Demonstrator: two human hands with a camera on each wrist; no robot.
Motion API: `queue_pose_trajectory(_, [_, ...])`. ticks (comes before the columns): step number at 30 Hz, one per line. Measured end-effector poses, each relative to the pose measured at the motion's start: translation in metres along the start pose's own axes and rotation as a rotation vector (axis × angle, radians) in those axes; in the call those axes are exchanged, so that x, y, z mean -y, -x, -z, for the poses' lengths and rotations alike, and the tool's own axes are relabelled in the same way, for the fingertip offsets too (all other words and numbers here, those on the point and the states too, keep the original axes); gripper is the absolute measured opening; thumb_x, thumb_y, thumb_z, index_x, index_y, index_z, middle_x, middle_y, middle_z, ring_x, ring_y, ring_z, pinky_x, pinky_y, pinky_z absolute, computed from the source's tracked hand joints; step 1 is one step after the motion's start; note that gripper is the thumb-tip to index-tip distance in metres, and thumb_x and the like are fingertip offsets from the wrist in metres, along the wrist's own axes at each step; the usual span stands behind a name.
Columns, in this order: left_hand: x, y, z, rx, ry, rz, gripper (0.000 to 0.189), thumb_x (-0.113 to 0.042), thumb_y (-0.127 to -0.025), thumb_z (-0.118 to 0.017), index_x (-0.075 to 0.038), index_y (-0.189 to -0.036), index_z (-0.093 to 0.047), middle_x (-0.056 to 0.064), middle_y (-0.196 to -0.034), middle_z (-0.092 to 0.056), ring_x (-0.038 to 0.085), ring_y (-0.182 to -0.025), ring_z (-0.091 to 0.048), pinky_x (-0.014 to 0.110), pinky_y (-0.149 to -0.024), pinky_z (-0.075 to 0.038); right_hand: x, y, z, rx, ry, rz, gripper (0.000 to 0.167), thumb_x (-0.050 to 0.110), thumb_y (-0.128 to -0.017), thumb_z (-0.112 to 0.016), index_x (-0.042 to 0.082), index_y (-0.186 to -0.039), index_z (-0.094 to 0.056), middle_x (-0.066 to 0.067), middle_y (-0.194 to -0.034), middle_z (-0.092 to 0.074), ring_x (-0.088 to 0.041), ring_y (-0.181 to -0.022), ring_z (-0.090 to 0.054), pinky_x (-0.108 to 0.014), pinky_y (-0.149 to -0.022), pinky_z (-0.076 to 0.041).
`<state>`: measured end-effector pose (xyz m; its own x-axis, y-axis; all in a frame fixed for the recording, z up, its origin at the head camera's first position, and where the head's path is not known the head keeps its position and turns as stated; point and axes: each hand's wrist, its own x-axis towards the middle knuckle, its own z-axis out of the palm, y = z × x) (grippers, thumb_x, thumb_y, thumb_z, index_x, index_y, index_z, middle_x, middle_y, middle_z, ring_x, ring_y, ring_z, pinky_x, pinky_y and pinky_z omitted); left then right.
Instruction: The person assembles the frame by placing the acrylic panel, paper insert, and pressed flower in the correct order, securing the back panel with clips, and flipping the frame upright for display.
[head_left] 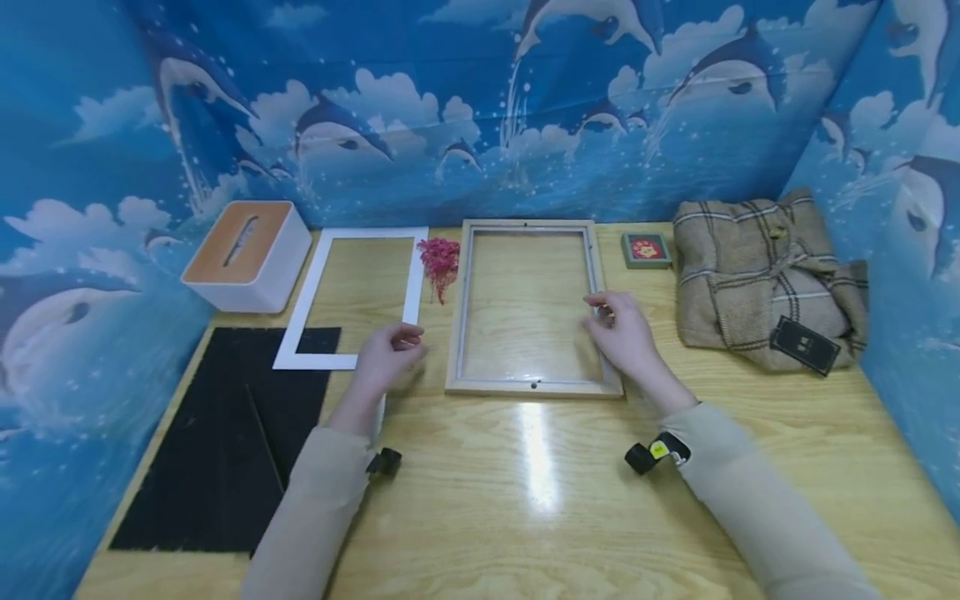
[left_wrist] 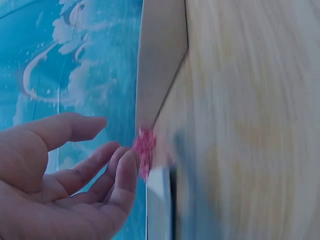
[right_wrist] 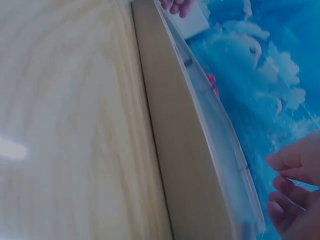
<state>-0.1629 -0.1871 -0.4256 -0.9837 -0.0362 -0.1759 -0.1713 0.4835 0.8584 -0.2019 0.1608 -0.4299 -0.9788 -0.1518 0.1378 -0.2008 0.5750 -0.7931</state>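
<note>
A wooden picture frame (head_left: 534, 388) lies flat on the table, with a clear pane in it as far as I can tell. My right hand (head_left: 621, 333) hovers at its right side, fingers loosely bent; the right wrist view shows nothing between them. Left of the frame, a thin white mat border (head_left: 300, 321) lies partly on a black sheet (head_left: 217, 450). My left hand (head_left: 386, 358) is over the mat's lower right corner and hides it. Its fingers (left_wrist: 127, 175) are relaxed and slightly curved, holding nothing. Between mat and frame lies a bunch of pink dried flowers (head_left: 440, 258).
A white tissue box (head_left: 255, 287) with a wood-look lid stands at the back left. Behind the frame's right side sits a small green box (head_left: 646, 251). Folded brown plaid cloth (head_left: 742, 283) with a black tag (head_left: 805, 344) lies at the right. A dolphin-print curtain (head_left: 420, 108) encloses the table (head_left: 480, 500).
</note>
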Motion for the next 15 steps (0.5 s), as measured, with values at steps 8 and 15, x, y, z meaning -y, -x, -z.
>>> queue_pose_trajectory(8, [0.013,0.011,0.044,-0.065,-0.043,0.002,0.038,-0.007,-0.089,-0.063,0.006,-0.124,-0.056,0.023,-0.115,-0.059,0.033,-0.103,-0.057,0.033,-0.08,-0.048,0.04,0.012,-0.036,0.157,-0.116,0.086,0.034,-0.001,-0.085,-0.067,-0.003,-0.118,-0.059,-0.016,-0.115,-0.056,-0.028,-0.097,-0.059,-0.035,-0.084,-0.052])
queue_pose_trajectory(15, [0.027,0.014,0.078,-0.166,-0.055,0.037,0.04,-0.009,-0.09,-0.061,0.008,-0.126,-0.054,0.024,-0.113,-0.058,0.03,-0.102,-0.054,0.028,-0.081,-0.046,0.07,0.017,-0.075,0.315,-0.268,0.088,0.038,0.001,-0.086,-0.067,-0.001,-0.123,-0.058,-0.015,-0.12,-0.059,-0.025,-0.101,-0.061,-0.03,-0.087,-0.051])
